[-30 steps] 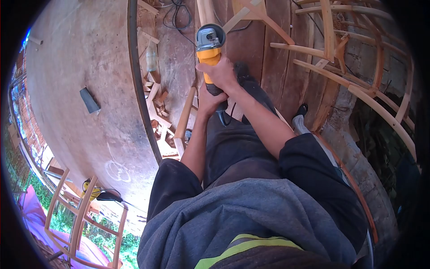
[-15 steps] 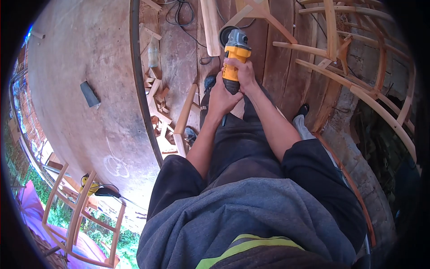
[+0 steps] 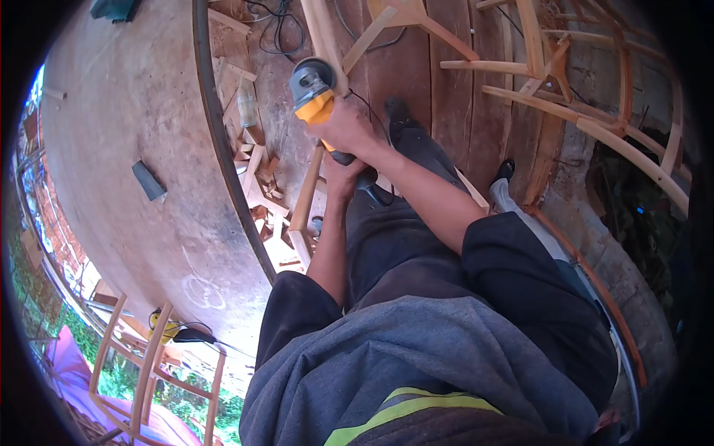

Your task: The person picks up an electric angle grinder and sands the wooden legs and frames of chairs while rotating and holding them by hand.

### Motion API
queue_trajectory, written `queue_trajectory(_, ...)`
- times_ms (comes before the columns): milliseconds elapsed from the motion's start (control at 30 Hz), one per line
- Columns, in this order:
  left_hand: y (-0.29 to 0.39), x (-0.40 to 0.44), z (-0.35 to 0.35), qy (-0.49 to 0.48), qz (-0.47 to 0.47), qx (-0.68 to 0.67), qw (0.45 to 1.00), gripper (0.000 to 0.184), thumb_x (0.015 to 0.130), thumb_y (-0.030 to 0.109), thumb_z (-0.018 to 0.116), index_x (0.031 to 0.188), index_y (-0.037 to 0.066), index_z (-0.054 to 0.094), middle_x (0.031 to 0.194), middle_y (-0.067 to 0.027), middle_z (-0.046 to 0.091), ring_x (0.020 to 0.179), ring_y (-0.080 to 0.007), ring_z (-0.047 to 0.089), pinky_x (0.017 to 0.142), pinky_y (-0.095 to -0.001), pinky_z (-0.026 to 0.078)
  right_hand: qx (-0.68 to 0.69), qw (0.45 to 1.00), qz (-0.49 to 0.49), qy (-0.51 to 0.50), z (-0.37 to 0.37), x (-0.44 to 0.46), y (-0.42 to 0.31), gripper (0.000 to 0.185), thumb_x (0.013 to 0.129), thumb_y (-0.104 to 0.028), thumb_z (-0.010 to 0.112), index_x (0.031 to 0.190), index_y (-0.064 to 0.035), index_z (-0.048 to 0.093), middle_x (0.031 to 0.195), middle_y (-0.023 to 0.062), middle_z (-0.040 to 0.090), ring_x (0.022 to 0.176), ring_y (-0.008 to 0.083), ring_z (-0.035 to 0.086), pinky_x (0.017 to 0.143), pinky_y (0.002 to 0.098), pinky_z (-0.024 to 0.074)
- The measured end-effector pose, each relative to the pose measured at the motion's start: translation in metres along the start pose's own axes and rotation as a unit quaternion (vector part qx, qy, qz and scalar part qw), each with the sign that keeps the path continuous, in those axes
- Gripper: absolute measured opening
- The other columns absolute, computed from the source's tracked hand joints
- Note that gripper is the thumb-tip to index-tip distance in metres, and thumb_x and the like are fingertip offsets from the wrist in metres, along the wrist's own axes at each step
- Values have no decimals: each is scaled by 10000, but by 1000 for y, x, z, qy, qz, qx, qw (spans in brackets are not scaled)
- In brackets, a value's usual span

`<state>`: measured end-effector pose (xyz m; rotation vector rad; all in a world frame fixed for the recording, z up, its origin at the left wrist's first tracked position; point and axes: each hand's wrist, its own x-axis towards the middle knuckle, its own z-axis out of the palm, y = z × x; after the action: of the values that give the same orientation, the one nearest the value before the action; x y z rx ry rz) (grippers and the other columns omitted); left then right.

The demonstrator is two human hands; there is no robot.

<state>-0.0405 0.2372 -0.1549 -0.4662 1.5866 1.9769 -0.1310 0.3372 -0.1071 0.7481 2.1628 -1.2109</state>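
Note:
Both hands are closed around a yellow and grey angle grinder (image 3: pixel 315 108). My right hand (image 3: pixel 346 128) wraps its body just behind the grey head. Below it, my left hand (image 3: pixel 341 177) grips the dark rear end, where the cord comes out. The grinder's round disc side is turned toward a long pale wooden piece (image 3: pixel 321 33); from this angle I cannot tell whether they touch. A wooden leg (image 3: pixel 306 195) stands upright close to my left forearm.
A large worn tabletop (image 3: pixel 126 104) fills the left, with a dark block (image 3: pixel 149 181) on it. Wood offcuts (image 3: pixel 256 175) lie on the floor beside it. Wooden chair frames (image 3: pixel 587 119) stand at the right, another chair frame (image 3: pixel 152 364) at the lower left. Black cable (image 3: pixel 282 30) lies coiled ahead.
The grinder has swung left and tilted, its head now up and left beside the wooden piece. Both hands moved left with it, still holding on. The view has shifted slightly.

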Motion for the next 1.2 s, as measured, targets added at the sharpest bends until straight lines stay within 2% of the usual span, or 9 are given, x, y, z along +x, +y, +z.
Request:
queue_trajectory(167,13,2,3,-2,0,119,993,756,645,262,892,1255,11,524,1079,-103,678,938,-205,676,827,-354,549,84,996,-9,15,-8,-3,11,750,666,-470,779,1199,26,599,1139,261,681,1086,388,666,922,438,523)
queue_trajectory(233,9,3,10,2,9,208,978,853,626,311,877,1305,-5,468,1079,-162,685,945,-279,690,845,-383,544,118,992,-8,50,-7,3,32,593,687,-401,813,1095,4,668,1022,182,726,959,321,714,847,400,554)
queue_trajectory(267,7,2,15,4,10,208,978,853,626,311,877,1305,-5,468,1079,-162,685,945,-279,690,845,-383,544,175,982,-64,43,-5,8,46,515,719,-342,812,1086,-8,675,997,133,726,905,242,716,808,360,558)
queue_trajectory(300,12,-1,23,12,20,248,969,862,637,293,855,1332,1,437,1081,-182,683,956,-317,692,849,-404,545,175,982,-65,41,-8,8,55,515,719,-342,812,1086,-8,675,997,133,726,905,242,716,808,360,558)
queue_trajectory(367,38,-11,43,7,23,329,944,874,681,240,795,1402,19,352,1124,-255,662,999,-419,680,863,-468,548,422,904,-66,-14,-14,7,72,401,772,-275,773,1056,-16,657,929,95,706,838,192,701,773,339,568)
queue_trajectory(433,50,-17,59,2,59,413,909,881,700,228,788,1426,36,328,1164,-281,640,1004,-455,663,863,-499,549,621,776,53,-101,-18,16,102,326,802,-237,731,1027,-29,620,860,81,672,781,191,683,766,333,579)
queue_trajectory(567,55,-17,89,-71,-62,531,842,940,752,204,732,1475,-31,180,1150,-355,593,981,-501,649,843,-537,552,740,652,76,-148,-27,17,147,381,814,-237,696,1083,-12,544,894,132,653,809,233,678,807,367,589)
queue_trajectory(833,45,-37,82,-44,19,452,891,980,724,231,749,1474,-53,186,1217,-340,584,1059,-492,634,921,-494,535,715,676,64,-164,-43,-12,135,390,804,-230,700,1107,-40,544,906,109,661,816,221,689,800,373,598)
queue_trajectory(1200,54,-30,46,-22,-39,367,929,1001,655,248,782,1461,-24,256,1122,-291,652,1038,-428,669,913,-453,540,653,724,49,-216,-16,-4,99,348,793,-212,719,1063,-36,587,887,84,661,806,201,685,771,363,594)
